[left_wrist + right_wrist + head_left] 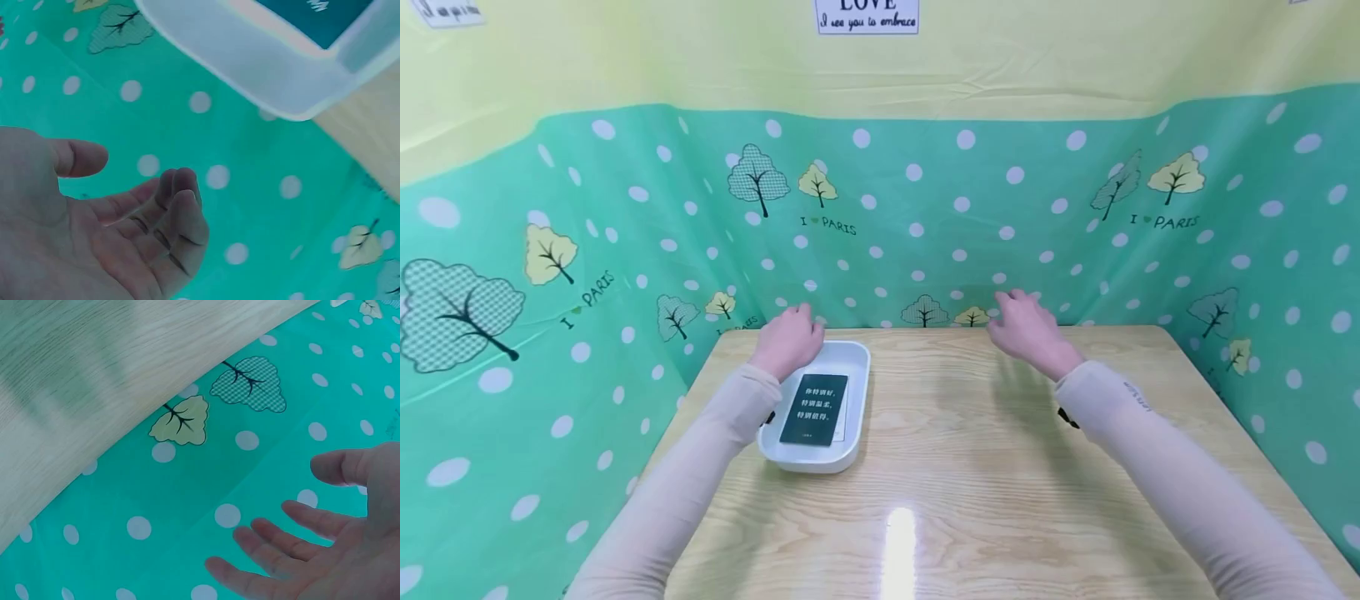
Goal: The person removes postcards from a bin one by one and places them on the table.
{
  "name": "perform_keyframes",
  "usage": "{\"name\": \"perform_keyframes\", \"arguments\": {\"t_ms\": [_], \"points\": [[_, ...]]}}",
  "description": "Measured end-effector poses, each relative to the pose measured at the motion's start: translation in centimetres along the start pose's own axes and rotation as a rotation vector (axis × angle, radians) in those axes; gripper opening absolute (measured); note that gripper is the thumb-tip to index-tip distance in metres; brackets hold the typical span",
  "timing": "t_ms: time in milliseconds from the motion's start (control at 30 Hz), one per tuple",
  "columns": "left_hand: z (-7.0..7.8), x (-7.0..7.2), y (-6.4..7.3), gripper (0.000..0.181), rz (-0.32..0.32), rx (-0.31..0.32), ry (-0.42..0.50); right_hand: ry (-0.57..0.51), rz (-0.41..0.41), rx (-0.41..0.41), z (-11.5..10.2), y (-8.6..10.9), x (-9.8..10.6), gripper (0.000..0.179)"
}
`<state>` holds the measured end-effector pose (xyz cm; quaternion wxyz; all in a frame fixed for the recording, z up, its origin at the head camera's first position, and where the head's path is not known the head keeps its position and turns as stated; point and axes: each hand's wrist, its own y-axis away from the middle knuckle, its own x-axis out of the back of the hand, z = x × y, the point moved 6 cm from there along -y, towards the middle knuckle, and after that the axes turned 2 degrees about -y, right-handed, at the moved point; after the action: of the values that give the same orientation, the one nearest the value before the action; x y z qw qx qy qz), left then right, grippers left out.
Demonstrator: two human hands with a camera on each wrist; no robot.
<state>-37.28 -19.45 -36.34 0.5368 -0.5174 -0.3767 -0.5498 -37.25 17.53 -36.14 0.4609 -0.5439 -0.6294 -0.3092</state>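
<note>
A white rectangular tray [862,400] with rounded corners stands at the left of the wooden table. Inside it lies a dark green booklet [815,408] with white printed characters, over something white whose edge shows at the right. My left hand [788,340] hovers above the tray's far left corner. In the left wrist view, this left hand [131,231] has loosely bent fingers and holds nothing. Over the table's far edge, right of the middle, is my right hand [1027,329]. Its spread, relaxed fingers [262,550] touch nothing in the right wrist view.
The light wooden table [955,467] carries the tray and reflects a bright streak of light near its front. A green and yellow cloth [917,217] with dots and trees hangs behind the table and along both sides.
</note>
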Motion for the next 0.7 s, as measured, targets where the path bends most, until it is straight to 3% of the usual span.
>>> {"name": "perform_keyframes", "arguments": {"t_ms": [200, 433, 700], "points": [[-4.2, -2.7, 1.0, 0.052, -0.051, 0.066, 0.005, -0.054, -0.035, -0.005, -0.6, 0.0, -0.8, 0.060], [-8.1, -6.2, 3.5, 0.065, -0.265, 0.179, 0.091, -0.074, -0.060, -0.008, -1.3, -0.2, -1.5, 0.055], [-9.7, -8.0, 4.4, 0.057, -0.249, 0.198, 0.222, -0.092, -0.097, 0.015, -3.0, -0.8, -2.9, 0.051]]}}
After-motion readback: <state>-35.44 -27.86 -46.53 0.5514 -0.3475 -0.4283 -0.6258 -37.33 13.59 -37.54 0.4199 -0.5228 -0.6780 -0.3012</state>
